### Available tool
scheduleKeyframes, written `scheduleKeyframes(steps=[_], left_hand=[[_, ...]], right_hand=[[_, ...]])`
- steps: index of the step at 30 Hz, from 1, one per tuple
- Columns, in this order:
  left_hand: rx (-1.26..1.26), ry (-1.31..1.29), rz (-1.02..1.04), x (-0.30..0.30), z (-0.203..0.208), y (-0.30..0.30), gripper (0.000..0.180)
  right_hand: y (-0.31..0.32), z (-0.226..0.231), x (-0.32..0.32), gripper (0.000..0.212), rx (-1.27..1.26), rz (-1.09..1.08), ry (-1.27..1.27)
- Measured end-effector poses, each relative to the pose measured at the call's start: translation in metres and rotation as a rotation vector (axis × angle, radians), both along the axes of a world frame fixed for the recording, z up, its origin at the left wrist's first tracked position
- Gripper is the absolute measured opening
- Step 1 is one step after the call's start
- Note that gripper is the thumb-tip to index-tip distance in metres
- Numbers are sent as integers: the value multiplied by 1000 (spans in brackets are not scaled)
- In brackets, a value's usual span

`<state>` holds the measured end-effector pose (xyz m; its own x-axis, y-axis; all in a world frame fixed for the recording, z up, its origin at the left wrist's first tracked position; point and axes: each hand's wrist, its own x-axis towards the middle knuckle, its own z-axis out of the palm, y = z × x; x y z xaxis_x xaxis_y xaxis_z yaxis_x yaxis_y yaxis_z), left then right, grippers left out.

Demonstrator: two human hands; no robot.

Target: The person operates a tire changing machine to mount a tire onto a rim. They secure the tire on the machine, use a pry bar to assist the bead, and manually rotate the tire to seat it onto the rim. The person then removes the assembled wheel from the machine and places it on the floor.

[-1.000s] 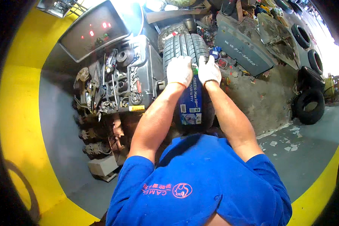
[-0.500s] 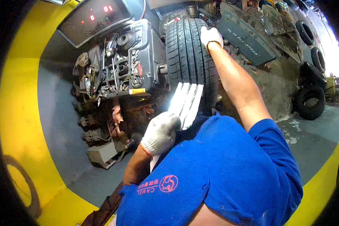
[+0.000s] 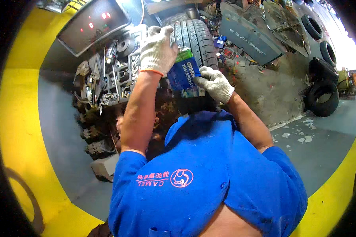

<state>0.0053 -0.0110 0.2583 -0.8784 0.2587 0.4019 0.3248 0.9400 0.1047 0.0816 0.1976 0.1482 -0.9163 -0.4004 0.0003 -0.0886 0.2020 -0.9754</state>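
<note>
You are holding a blue-and-green label printed side up over the near part of the tire; half a second ago a pale side was showing, lower down near your shirt. Your right hand, earlier on the tire's far end, is now pinching the label's right edge in a closed grip. Your left hand is now sitting higher, by its upper left edge, fingers curling; whether that grip is holding it, I cannot tell.
</note>
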Motion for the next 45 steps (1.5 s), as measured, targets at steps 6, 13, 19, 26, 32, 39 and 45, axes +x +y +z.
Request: scheduleKeyframes(steps=[6,13,19,26,32,39,45], left_hand=[[173,-119,-404,84,-46,29,62],[151,-188,-261,105,-130,24,35],[358,-197,-129,73,-161,28,16],[810,-859,-26,168,-133,-20,27],[1295,-584,440,223,-110,-159,33],[1346,-774,826,233,-121,-175,23],[756,-527,837,267,-199,-213,26]], right_hand=[[7,-15,8,42,-201,-264,-588],[15,10,12,40,591,-653,121],[20,-65,-29,60,587,-553,12],[1,-72,-50,68,471,-588,-144],[-1,-66,-85,68,703,-661,-64],[-77,-30,20,37,607,-437,832],[-130,-89,73,69,926,-255,766]])
